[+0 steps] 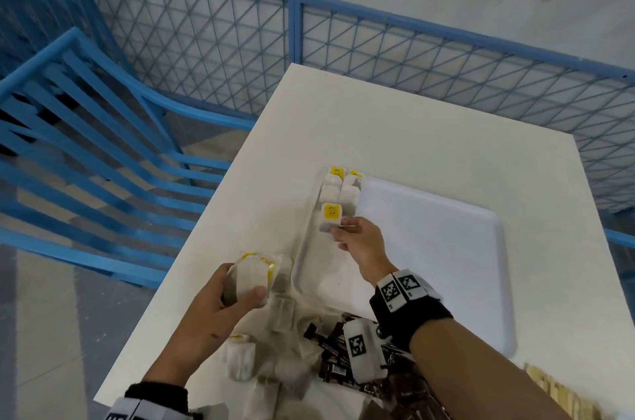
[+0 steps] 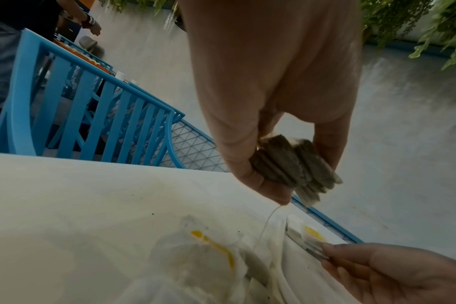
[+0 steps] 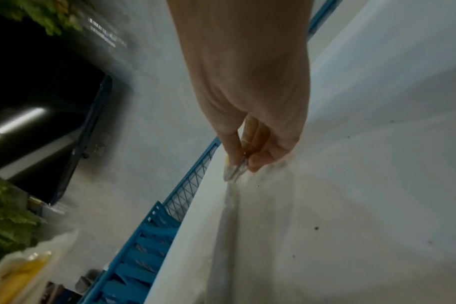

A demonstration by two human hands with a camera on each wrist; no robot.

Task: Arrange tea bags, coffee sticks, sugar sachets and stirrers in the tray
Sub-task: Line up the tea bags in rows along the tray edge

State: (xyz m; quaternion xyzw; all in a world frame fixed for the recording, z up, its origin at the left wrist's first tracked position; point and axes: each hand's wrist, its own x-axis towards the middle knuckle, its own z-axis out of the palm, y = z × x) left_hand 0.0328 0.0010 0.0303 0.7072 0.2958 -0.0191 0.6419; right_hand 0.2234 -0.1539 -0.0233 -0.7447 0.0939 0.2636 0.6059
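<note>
A white tray (image 1: 429,230) lies on the white table (image 1: 395,130). Along its left edge lie two short rows of tea bags (image 1: 338,191) with yellow tags. My right hand (image 1: 347,230) pinches one tea bag (image 1: 330,216) at the near end of the left row, low over the tray; the right wrist view shows thumb and fingers (image 3: 231,152) closed on its edge (image 3: 234,170). My left hand (image 1: 233,296) grips a stack of tea bags (image 1: 251,273) just left of the tray; in the left wrist view the stack (image 2: 294,166) is squeezed between thumb and fingers.
Loose tea bags (image 1: 240,356) and dark coffee sticks (image 1: 330,347) are heaped at the table's near edge. Wooden stirrers (image 1: 556,395) lie at the bottom right. Blue chairs (image 1: 86,130) and a blue mesh fence (image 1: 343,51) border the table on the left and behind.
</note>
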